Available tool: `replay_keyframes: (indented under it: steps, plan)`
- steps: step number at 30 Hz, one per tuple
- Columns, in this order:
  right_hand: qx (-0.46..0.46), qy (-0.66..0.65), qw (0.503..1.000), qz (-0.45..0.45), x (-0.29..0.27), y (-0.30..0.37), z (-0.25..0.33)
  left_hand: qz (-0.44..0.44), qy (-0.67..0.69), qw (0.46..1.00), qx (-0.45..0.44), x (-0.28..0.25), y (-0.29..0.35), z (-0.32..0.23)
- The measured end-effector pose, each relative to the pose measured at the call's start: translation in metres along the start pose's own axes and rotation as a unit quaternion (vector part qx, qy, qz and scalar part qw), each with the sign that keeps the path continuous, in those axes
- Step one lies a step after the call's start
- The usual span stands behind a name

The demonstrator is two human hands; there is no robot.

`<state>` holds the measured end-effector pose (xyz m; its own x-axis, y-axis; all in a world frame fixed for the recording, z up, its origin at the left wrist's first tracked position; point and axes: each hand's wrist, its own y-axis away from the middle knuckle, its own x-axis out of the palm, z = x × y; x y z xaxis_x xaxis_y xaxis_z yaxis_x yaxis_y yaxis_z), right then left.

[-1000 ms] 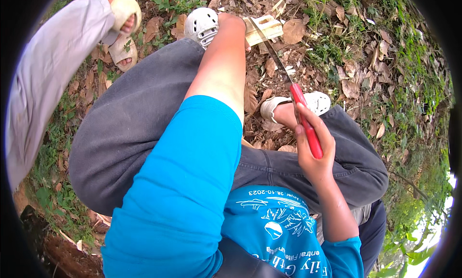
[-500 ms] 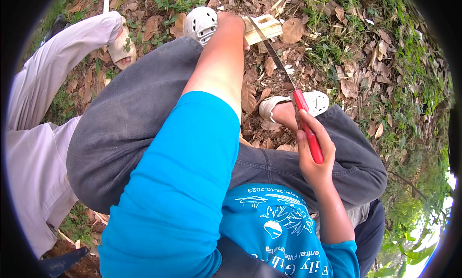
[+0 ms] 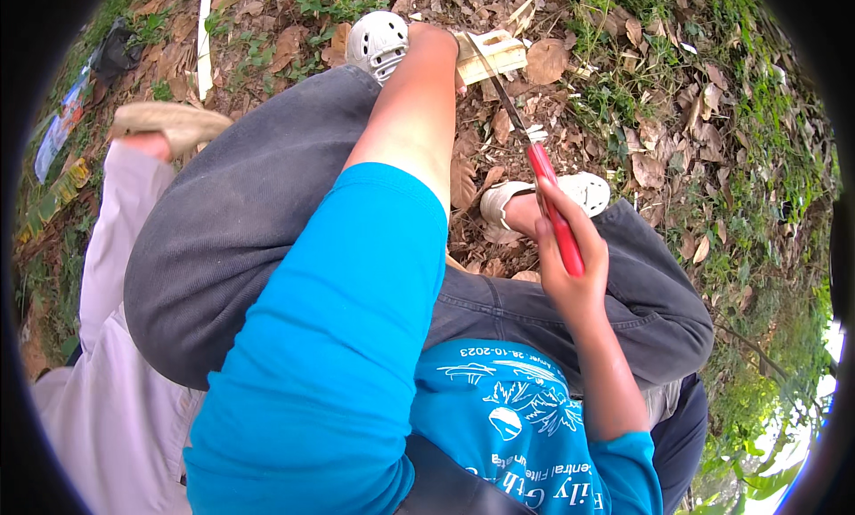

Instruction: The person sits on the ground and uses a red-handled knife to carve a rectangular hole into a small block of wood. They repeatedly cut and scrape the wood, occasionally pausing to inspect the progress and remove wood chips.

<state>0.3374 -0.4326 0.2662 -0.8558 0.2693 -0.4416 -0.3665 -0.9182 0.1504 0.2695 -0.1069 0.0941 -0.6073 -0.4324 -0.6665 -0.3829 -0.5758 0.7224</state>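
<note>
My right hand (image 3: 574, 257) is wrapped round the red handle of a saw (image 3: 553, 194). Its long, narrow dark blade slants away to the upper left and lies across a pale piece of wood (image 3: 506, 56) with a notch in it. At the near end of that wood, beside my left shoe, is my left hand (image 3: 436, 41), gripping it; most of its fingers are hidden behind the wrist and forearm. The wood rests low near the ground between my feet.
White clog shoes (image 3: 378, 41) are on my feet. Dry leaves (image 3: 548, 61) and grass surround me. At left, another person's pale trouser leg (image 3: 125, 221) and beige shoe (image 3: 174, 123) are close to my knee. A pale wooden strip (image 3: 204, 47) lies beyond.
My right hand and the saw have slid up and left, along the blade's line. My left hand stays at the wood. The other person's leg and foot have shifted left.
</note>
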Motion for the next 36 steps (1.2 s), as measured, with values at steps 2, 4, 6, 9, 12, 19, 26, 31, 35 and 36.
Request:
replay_keyframes:
  steps: [2, 4, 6, 9, 12, 19, 26, 31, 35, 36]
  plan:
    - [0.012, 0.010, 1.000, 0.001, -0.015, 0.019, 0.004, 0.030, 0.002, 1.000, 0.002, -0.011, 0.009, -0.009]
    - [-0.007, -0.011, 1.000, -0.001, -0.011, 0.010, 0.006, 0.048, 0.015, 0.999, 0.011, -0.009, 0.004, -0.011]
    - [-0.013, 0.014, 1.000, -0.012, 0.008, -0.020, -0.011, 0.030, 0.005, 1.000, 0.000, -0.021, 0.011, -0.021]
    - [-0.002, 0.007, 0.999, 0.053, 0.052, -0.062, -0.005, -0.002, -0.007, 1.000, -0.003, 0.015, -0.034, 0.006]
    - [-0.014, 0.003, 1.000, 0.021, 0.060, -0.055, -0.004, 0.023, -0.013, 1.000, -0.007, 0.008, -0.018, -0.003]
    - [-0.010, -0.011, 1.000, -0.016, -0.008, 0.004, -0.002, 0.007, -0.001, 1.000, 0.030, -0.007, 0.004, 0.003]
    - [-0.011, -0.009, 1.000, -0.008, 0.011, -0.031, -0.007, 0.038, 0.013, 0.999, 0.023, -0.014, 0.011, -0.005]
    - [-0.020, -0.051, 0.998, -0.021, 0.042, -0.091, -0.023, 0.040, -0.013, 0.999, 0.034, -0.012, 0.004, 0.003]
    - [-0.033, -0.039, 0.998, -0.038, 0.043, -0.070, -0.037, 0.063, 0.007, 0.997, 0.052, -0.021, 0.009, -0.006]
    - [-0.040, -0.033, 0.998, -0.038, 0.044, -0.065, -0.035, 0.061, 0.007, 0.997, 0.045, -0.019, 0.008, -0.007]
